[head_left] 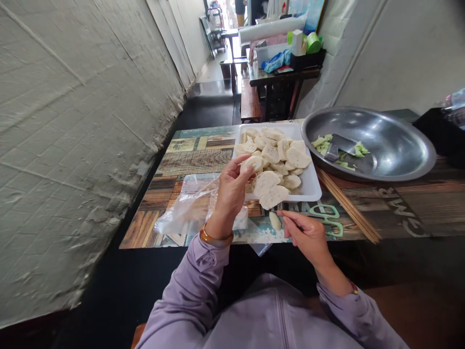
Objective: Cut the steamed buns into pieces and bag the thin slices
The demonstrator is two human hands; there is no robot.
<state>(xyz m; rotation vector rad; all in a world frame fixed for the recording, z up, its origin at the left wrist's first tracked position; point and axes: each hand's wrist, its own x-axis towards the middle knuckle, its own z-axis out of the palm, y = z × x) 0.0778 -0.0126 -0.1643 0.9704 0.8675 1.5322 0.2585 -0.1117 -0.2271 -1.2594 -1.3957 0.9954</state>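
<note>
My left hand (232,186) is closed on a pale, round slice (252,165), held over the near left part of a white tray (315,186). Many similar pale slices (271,152) are heaped in that tray. My right hand (305,235) pinches what looks like a thin skewer, mostly hidden by the fingers, just in front of the tray. Two slices (273,196) overhang the tray's near rim close to these fingertips; whether the skewer passes through them I cannot tell. A small pale oval piece (275,221) is beside the right fingertips.
A bundle of wooden sticks (348,208) and green-handled scissors (329,218) lie right of the tray. A large metal bowl (399,145) holds chopped greens and a flat metal blade (343,144). Clear plastic bags (192,203) lie left. A wall (72,121) runs along the left.
</note>
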